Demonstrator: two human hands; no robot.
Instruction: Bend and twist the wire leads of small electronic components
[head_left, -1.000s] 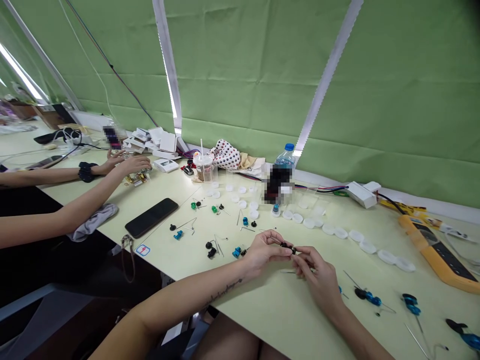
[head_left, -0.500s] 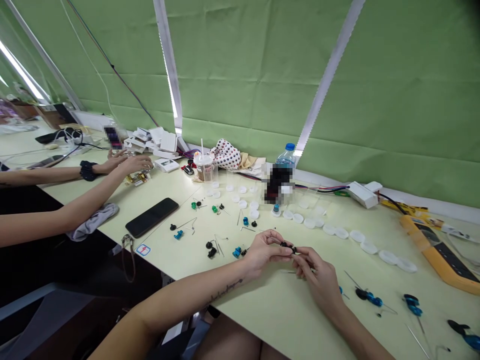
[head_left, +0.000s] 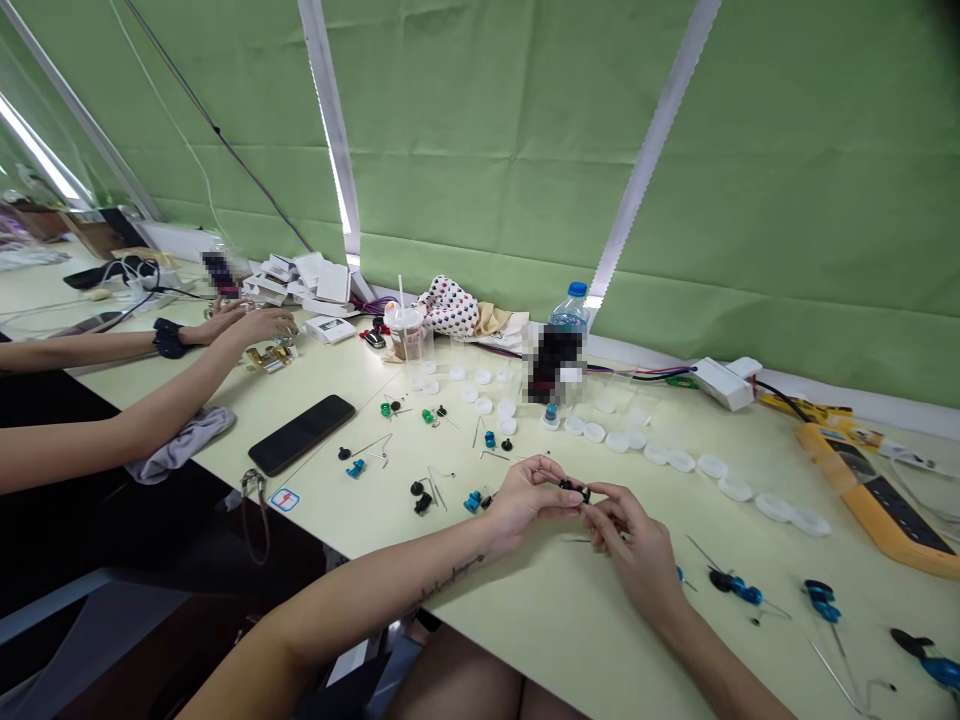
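Observation:
Between my hands is a small black part [head_left: 575,489]. My left hand [head_left: 529,502] pinches it between thumb and fingers from the left. From the right, my right hand [head_left: 634,535] has its fingertips closed at the part's edge, and a thin metal rod [head_left: 576,541] shows by its fingers. Left of my left hand lie a blue part [head_left: 472,501] and a black part [head_left: 423,503] with thin rods. To the right of my right hand a black-and-blue part [head_left: 739,588] rests on the table [head_left: 510,620].
Round white caps [head_left: 681,461] form a curved row behind my hands. A phone [head_left: 301,434] lies at the left, an orange power strip [head_left: 881,505] at the right. A bottle [head_left: 571,308] and a cup [head_left: 405,330] stand behind. Another person's hand [head_left: 264,325] is at far left.
The whole view has shifted slightly. My hands keep nearly the same pose around the black part, which has turned a little. The other person's hands have moved slightly away from the small gold items.

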